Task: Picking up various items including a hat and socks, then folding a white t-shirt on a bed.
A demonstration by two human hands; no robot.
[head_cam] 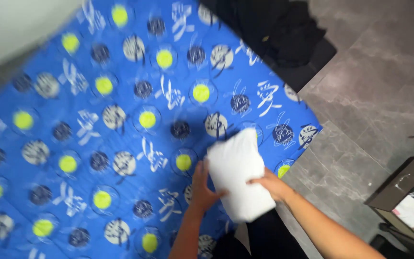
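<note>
on blue patterned quilt [97, 120], both hands' fingers gripping folded white cloth [238, 172], left hand [203, 187], right hand [271, 184]

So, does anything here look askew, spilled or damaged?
Nothing stands out. Both hands, left and right, grip a folded white cloth over the blue patterned bedspread; dark clothes lie heaped at its far corner.

Bed [20, 158] under blue patterned quilt [120, 139], folded white cloth [239, 173] near quilt's corner, dark clothes [269, 29] at quilt's far edge
</note>
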